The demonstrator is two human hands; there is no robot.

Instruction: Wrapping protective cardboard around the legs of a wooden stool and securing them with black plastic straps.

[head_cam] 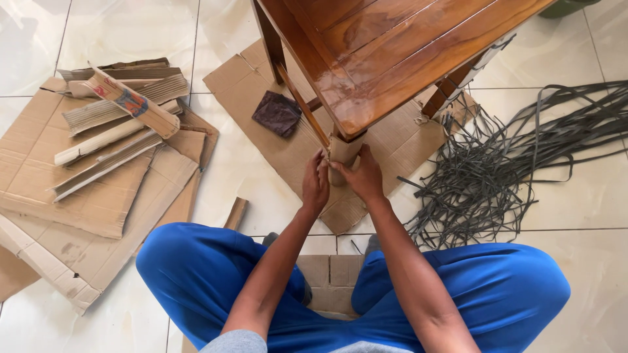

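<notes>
Cardboard wrap at wooden table leg.
Left hand (315, 184) and right hand (362, 176), fingers clamped on cardboard wrap (342, 151) around table leg (348, 136).

Flattened brown cardboard sheets (78, 196) piled at left, tan cardboard roll (134, 102) with red-blue print laid atop, no screens seen

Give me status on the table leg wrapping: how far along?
Done: far leg looks wrapped. In hand: left hand and right hand press cardboard around the near leg. Left: back leg looks bare; folded cardboard strips and black straps lie unused.
</notes>
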